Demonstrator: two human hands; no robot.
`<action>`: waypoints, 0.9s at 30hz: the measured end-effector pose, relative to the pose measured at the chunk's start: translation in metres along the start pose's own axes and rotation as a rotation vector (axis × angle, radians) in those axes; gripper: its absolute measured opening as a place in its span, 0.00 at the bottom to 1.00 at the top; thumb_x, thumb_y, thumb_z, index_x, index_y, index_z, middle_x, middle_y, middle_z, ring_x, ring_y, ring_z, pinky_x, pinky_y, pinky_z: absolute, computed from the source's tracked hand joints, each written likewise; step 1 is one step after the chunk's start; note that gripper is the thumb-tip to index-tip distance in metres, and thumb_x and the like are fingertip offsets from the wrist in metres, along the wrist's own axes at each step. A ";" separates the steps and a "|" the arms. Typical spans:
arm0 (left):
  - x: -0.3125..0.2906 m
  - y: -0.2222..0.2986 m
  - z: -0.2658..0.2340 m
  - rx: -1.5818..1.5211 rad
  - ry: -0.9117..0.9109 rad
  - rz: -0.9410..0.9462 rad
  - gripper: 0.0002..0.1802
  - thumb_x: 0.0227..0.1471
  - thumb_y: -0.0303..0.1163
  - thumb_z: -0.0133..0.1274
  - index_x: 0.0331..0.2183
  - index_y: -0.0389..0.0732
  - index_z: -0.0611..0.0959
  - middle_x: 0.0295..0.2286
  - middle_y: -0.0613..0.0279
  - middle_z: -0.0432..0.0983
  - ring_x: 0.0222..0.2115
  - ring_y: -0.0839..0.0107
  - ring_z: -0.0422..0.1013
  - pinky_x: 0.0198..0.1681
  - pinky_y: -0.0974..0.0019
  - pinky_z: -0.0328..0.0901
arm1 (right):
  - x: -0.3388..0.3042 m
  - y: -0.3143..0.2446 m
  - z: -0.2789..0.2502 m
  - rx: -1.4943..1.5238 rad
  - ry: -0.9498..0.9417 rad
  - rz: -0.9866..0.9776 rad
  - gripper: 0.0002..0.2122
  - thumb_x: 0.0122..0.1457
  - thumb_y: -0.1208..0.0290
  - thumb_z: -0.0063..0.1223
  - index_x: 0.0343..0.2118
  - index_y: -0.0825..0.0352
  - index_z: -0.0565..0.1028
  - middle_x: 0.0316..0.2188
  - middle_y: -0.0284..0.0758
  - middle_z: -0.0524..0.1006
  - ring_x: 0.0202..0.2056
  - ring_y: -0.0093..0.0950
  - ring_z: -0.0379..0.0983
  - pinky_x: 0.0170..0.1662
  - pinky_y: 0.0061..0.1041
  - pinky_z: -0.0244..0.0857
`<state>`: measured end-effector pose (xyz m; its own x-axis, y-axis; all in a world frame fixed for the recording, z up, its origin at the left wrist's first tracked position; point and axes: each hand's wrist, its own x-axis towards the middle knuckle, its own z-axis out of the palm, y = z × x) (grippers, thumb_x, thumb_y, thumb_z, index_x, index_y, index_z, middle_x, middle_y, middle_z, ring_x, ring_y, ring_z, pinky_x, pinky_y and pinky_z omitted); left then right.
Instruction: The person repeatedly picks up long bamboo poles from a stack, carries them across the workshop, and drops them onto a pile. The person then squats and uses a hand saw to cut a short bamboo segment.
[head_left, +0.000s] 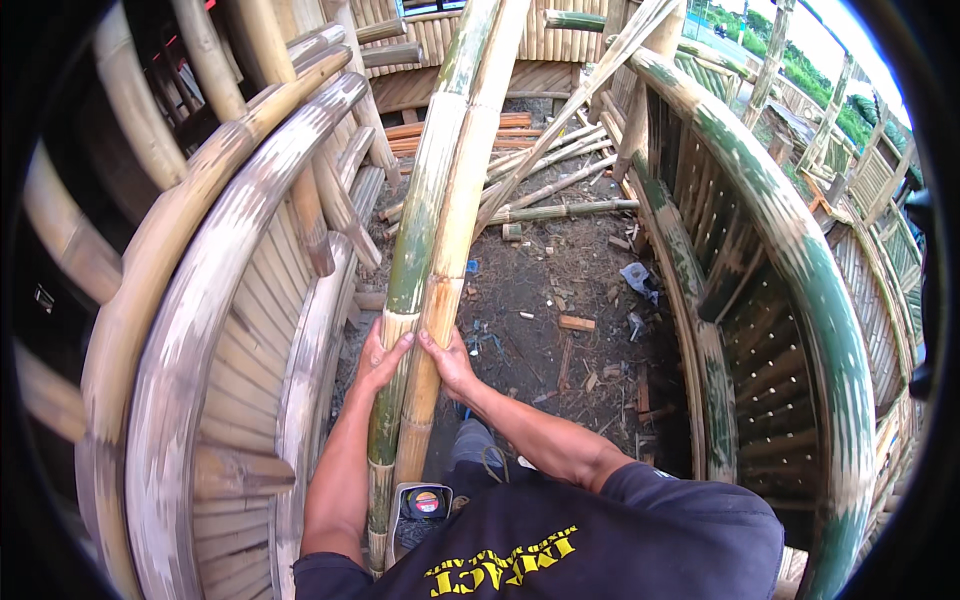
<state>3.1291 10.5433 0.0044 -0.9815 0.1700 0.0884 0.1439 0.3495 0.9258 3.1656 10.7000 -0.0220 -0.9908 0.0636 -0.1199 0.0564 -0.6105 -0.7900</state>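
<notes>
Two long bamboo poles run side by side from my waist up and away: a green, partly scraped pole (pixel 410 265) on the left and a tan pole (pixel 455 240) on the right. My left hand (pixel 378 362) is closed round the outer side of the green pole, its thumb lying on top. Opposite it, my right hand (pixel 450 362) grips the tan pole from the right, thumb also on top. Most fingers of both hands are hidden behind the poles. Beside the lower ends, at my waist, is a light-rimmed holder (pixel 420 510) with a round black item in it.
Bamboo benches flank me: a pale curved rail (pixel 215 230) at left and a green, patchy rail (pixel 790 230) at right. Cut poles (pixel 560 180) and reddish-brown timber (pixel 510 125) lie ahead. Offcuts, such as a wood block (pixel 577 323), and plastic scraps (pixel 638 280) litter the dirt floor.
</notes>
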 end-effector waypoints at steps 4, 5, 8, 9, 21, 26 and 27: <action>0.159 -0.058 0.018 -0.135 -0.078 -0.035 0.41 0.50 0.47 0.65 0.58 0.36 0.68 0.49 0.50 0.75 0.50 0.62 0.71 0.56 0.59 0.63 | 0.170 0.019 -0.027 0.083 0.010 0.072 0.24 0.60 0.62 0.63 0.53 0.66 0.64 0.45 0.38 0.75 0.45 0.28 0.73 0.48 0.30 0.71; 0.199 -0.071 0.022 -0.079 -0.087 -0.059 0.41 0.50 0.46 0.65 0.58 0.36 0.67 0.49 0.50 0.75 0.50 0.62 0.71 0.56 0.59 0.63 | 0.212 0.023 -0.033 0.066 0.030 0.003 0.24 0.60 0.62 0.63 0.52 0.67 0.64 0.44 0.37 0.75 0.44 0.28 0.73 0.47 0.31 0.71; 0.310 -0.100 0.038 -0.029 -0.099 -0.103 0.41 0.51 0.43 0.66 0.59 0.36 0.66 0.50 0.51 0.75 0.51 0.62 0.70 0.55 0.59 0.63 | 0.324 0.025 -0.049 0.036 0.124 0.076 0.24 0.59 0.63 0.64 0.51 0.67 0.65 0.44 0.37 0.75 0.44 0.27 0.73 0.47 0.30 0.71; 0.344 -0.108 0.044 -0.047 -0.116 -0.113 0.41 0.51 0.43 0.66 0.59 0.36 0.66 0.50 0.51 0.74 0.51 0.62 0.70 0.55 0.59 0.63 | 0.358 0.023 -0.056 0.042 0.145 0.085 0.23 0.59 0.63 0.64 0.50 0.66 0.65 0.43 0.37 0.75 0.43 0.27 0.73 0.46 0.30 0.71; 0.705 -0.163 0.152 -0.057 -0.211 -0.165 0.39 0.50 0.35 0.66 0.59 0.36 0.65 0.49 0.50 0.74 0.49 0.63 0.71 0.54 0.60 0.65 | 0.723 -0.010 -0.146 0.055 0.427 0.031 0.25 0.56 0.62 0.67 0.49 0.67 0.66 0.42 0.38 0.76 0.42 0.27 0.73 0.46 0.29 0.70; 0.870 -0.191 0.216 0.073 -0.238 -0.230 0.42 0.47 0.37 0.68 0.58 0.37 0.65 0.49 0.50 0.75 0.49 0.62 0.72 0.54 0.60 0.65 | 0.884 -0.049 -0.191 -0.004 0.679 0.076 0.27 0.53 0.61 0.70 0.47 0.70 0.67 0.41 0.39 0.76 0.40 0.27 0.73 0.44 0.28 0.70; 0.903 -0.200 0.229 0.009 -0.266 -0.189 0.43 0.46 0.38 0.68 0.58 0.37 0.65 0.49 0.50 0.76 0.49 0.61 0.73 0.54 0.59 0.65 | 0.913 -0.059 -0.200 0.043 0.655 0.018 0.24 0.56 0.63 0.67 0.48 0.68 0.67 0.41 0.38 0.76 0.41 0.27 0.73 0.45 0.29 0.69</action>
<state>2.2435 10.8381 -0.1848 -0.9235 0.3359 -0.1854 -0.0359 0.4055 0.9134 2.2826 10.9526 -0.2050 -0.7086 0.5123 -0.4852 0.0544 -0.6459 -0.7614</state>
